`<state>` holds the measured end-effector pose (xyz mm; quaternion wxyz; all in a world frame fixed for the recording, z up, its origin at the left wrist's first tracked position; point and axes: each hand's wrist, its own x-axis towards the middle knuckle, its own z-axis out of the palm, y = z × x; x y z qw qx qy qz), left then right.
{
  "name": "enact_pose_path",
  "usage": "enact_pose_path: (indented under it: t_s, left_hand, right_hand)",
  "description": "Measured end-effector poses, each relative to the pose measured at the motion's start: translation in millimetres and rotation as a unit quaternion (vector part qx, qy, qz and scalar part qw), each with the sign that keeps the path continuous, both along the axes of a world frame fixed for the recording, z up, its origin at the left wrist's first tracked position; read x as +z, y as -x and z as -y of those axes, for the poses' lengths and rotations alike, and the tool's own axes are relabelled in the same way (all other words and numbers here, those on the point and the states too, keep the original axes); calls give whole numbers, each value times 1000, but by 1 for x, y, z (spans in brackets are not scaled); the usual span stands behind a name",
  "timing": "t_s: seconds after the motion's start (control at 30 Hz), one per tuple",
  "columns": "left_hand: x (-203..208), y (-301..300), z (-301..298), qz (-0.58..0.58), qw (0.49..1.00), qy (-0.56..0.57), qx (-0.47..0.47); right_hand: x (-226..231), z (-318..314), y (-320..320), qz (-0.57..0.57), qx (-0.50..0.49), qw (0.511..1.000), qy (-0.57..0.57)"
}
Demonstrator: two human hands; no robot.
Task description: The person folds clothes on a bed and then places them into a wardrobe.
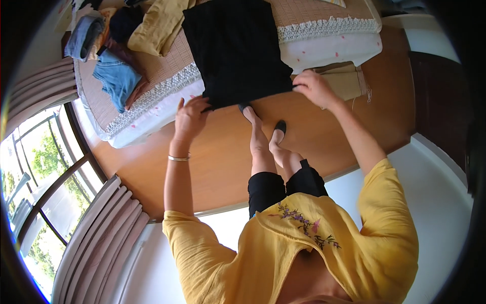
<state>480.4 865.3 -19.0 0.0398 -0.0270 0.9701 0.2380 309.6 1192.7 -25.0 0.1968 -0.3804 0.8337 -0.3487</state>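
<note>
A black garment is spread out in front of me; its far part lies on the bed and its near edge hangs over the bedside. Whether it is a top or a skirt I cannot make out. My left hand pinches its near left corner. At the near right corner, my right hand grips the cloth between thumb and fingers. The near edge is drawn fairly straight between both hands.
On the bed, left of the black cloth, lie khaki trousers, blue denim shorts and other crumpled clothes. A beige cloth-like item is low by the bed's right side. A curtained window stands at left.
</note>
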Motion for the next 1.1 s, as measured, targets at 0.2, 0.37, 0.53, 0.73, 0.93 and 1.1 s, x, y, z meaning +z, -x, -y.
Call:
enact_pose_path:
  t_s: [0.2, 0.37, 0.53, 0.73, 0.93, 1.1]
  left_hand:
    - [1, 100, 51, 19, 986, -148, 76]
    - [-29, 140, 45, -232, 971, 59, 10]
    - [-83, 89, -7, -40, 976, 140, -163]
    - [-107, 105, 2, -48, 975, 179, -124]
    - [-84, 150, 19, -174, 976, 104, -85]
    - [-76, 209, 20, -113, 976, 136, -127]
  right_hand:
    - [-26, 40, 108, 74, -55, 994, -57]
    - [-63, 60, 127, -219, -80, 972, -15]
    - [-85, 61, 35, -187, 74, 975, -92]
    - [-115, 66, 43, -301, 86, 938, -150]
    - [-81, 85, 86, -224, -7, 974, 37]
    - [-93, 114, 126, -270, -19, 960, -66]
